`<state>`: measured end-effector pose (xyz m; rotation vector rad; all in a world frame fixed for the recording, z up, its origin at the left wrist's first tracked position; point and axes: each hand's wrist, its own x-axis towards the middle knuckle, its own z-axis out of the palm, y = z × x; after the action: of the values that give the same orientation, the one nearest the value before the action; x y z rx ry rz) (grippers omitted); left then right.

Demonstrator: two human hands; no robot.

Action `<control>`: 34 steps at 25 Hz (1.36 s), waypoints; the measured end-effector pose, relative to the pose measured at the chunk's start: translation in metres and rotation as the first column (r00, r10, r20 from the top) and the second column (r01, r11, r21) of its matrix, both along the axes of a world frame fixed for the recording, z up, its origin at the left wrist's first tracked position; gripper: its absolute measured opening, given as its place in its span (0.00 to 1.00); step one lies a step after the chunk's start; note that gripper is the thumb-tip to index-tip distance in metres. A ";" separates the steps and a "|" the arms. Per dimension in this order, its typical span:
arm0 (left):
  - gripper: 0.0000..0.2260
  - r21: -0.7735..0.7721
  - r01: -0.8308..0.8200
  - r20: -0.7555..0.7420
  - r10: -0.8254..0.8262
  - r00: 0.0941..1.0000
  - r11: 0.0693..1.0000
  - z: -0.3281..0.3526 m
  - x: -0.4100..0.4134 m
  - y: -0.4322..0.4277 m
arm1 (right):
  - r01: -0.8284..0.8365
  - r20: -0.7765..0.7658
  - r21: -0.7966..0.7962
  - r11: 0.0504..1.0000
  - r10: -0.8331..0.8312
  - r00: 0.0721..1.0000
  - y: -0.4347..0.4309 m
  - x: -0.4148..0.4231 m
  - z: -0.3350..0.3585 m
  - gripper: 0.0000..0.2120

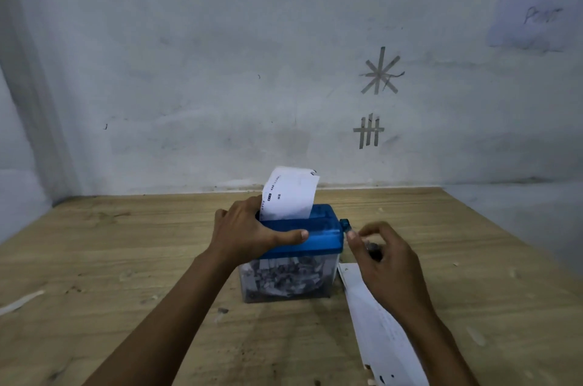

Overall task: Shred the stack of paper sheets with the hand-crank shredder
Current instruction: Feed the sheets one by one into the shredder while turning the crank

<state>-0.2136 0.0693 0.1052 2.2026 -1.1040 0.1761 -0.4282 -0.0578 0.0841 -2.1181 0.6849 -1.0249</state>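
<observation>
Your shredder (pixel 318 237) sits mid-table (pixel 126 259), with a sheet (pixel 291 193) standing up out of its top. Your left grip (pixel 249 228) is clamped over the blue top's left end, thumb laid along the near edge. Your right grip (pixel 385 259) is pinching the crank (pixel 373 248) on the right side. The clear bottom is packed with shreds (pixel 284 275). The stack (pixel 381 335) lies flat on the table just right of the shredder, under your right wrist.
</observation>
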 end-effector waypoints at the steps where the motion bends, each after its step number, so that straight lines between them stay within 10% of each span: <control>1: 0.47 0.015 0.009 0.000 -0.009 1.000 1.000 0.002 0.000 0.000 | 0.043 0.061 -0.058 0.997 -0.040 0.997 -0.001 0.005 0.000 0.06; 7: 0.41 -0.070 0.188 -0.117 -0.195 0.974 0.980 0.002 -0.001 0.003 | 0.158 0.180 -0.288 0.945 -0.108 0.978 -0.030 0.042 0.027 0.26; 16: 0.31 -0.188 0.294 -0.179 -0.327 0.928 0.937 0.006 -0.007 0.005 | 0.018 -0.230 0.247 0.969 0.041 0.972 -0.082 0.104 0.044 0.26; 23: 0.33 -0.160 0.196 -0.150 -0.220 0.964 0.967 0.004 -0.003 0.003 | -0.033 -0.059 0.749 0.662 0.116 0.992 -0.074 0.092 -0.035 0.18; 34: 0.42 0.037 0.034 -0.029 -0.033 0.999 0.999 0.004 -0.002 -0.003 | -0.008 -0.256 -0.022 1.000 0.002 0.967 -0.011 -0.005 0.026 0.24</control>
<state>-0.2160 0.0664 0.1091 2.2113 -1.1366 0.1102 -0.4333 -0.0686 0.1102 -2.2945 0.7936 -0.7651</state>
